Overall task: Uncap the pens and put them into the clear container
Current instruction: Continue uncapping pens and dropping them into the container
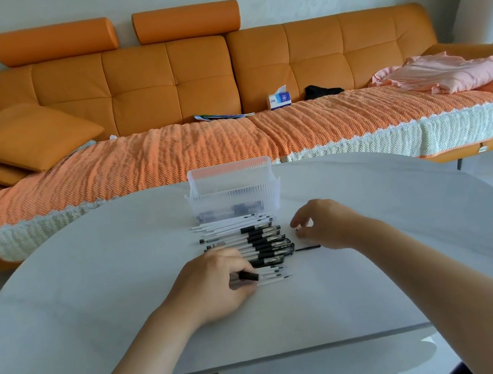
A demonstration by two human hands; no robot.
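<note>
Several white pens (241, 240) lie side by side in a row at the middle of the white table (90, 280); many of them have black caps. Behind the row stands the clear ribbed container (233, 194), with a few dark pen parts on its bottom. My left hand (216, 286) rests at the near end of the row, its fingers curled round a pen (251, 276) with a black end. My right hand (324, 225) hovers just right of the row with thumb and fingers bent close together; whether it pinches anything is unclear. A thin black piece (308, 247) lies on the table below it.
An orange sofa (205, 72) with a woven cover runs behind the table, close to its far edge. On it lie a cushion (19, 138), a tissue box (279, 98) and pink cloth (440, 77). Bare tabletop lies left and right of the pens.
</note>
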